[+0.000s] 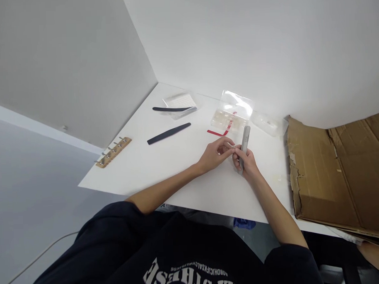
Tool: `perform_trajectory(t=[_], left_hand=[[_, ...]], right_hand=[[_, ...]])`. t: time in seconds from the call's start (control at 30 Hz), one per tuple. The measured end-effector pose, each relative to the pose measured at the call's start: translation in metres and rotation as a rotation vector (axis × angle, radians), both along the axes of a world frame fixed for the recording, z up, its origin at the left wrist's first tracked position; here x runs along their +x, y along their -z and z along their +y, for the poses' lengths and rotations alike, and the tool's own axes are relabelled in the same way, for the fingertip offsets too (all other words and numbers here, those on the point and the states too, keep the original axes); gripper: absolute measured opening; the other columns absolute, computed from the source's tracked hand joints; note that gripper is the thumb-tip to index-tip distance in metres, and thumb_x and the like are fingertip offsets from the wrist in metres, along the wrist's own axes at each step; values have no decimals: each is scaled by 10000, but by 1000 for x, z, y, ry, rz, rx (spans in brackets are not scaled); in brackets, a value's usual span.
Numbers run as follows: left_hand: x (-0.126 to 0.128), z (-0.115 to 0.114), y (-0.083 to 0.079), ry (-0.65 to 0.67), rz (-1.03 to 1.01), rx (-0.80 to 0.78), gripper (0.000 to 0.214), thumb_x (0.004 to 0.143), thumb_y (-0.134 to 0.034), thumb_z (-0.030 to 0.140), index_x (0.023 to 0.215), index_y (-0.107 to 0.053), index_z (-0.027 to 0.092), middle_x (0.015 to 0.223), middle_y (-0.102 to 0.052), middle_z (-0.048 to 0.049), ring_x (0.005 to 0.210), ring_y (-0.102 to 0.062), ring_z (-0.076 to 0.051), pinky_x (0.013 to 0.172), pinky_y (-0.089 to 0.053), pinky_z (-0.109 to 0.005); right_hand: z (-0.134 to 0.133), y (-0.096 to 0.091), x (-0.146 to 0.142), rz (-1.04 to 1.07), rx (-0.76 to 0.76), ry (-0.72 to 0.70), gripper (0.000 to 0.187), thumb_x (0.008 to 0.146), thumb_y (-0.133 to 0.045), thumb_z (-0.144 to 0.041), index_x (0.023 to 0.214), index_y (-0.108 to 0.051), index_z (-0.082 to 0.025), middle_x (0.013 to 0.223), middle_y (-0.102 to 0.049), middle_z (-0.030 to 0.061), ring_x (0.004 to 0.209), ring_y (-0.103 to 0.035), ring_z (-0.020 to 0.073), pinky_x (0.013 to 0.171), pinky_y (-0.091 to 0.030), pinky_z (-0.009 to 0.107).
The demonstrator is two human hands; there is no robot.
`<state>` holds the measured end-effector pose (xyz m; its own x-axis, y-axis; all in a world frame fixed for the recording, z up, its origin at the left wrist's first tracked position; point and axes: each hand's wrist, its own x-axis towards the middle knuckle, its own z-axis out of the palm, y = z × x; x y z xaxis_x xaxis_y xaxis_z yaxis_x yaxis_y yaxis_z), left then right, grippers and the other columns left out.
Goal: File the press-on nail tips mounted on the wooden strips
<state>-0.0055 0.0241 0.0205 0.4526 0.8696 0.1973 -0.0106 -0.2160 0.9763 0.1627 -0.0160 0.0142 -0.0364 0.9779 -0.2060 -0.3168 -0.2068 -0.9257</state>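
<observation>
My right hand (248, 164) is closed around a grey nail file (245, 139), which stands tilted with its upper end above the fingers. The thumb and forefinger of this hand meet the fingertips of my left hand (215, 154). My left hand is in a pinch, and something small and pale shows between the fingertips, too small to name. Just beyond the hands lies an open clear plastic box (218, 120) with pale small pieces inside. A red strip (214, 133) runs out of the box toward my left hand.
Two black nail files, one straight (170, 133) and one (163, 109) on a clear packet (182, 101), lie at left. A wooden strip with metal pegs (113, 153) sits near the left edge. A clear plastic case (265, 125) and cardboard (321, 170) are at right.
</observation>
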Motion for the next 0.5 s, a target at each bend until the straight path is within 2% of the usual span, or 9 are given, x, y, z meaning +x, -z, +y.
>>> perform_trajectory(t=[0.37,0.5], left_hand=[[1,-2,2,-52,83,92,181,970,-663,360,948,-655,180,799,-693,-6,637,-562,-103,634,-458,-249],[-10,8,2,-24,223,198,200,990,-618,388,969,-642,191,928,-705,-34,706,-602,-132,693,-489,-280]], right_hand=[[0,2,-1,-25,-1,10,372,807,-804,-513,887,-596,-215,634,-535,-70,453,-465,70,318,-268,168],[0,1,-2,-29,-9,8,352,818,-793,-493,842,-577,-217,619,-505,-77,446,-443,65,320,-273,168]])
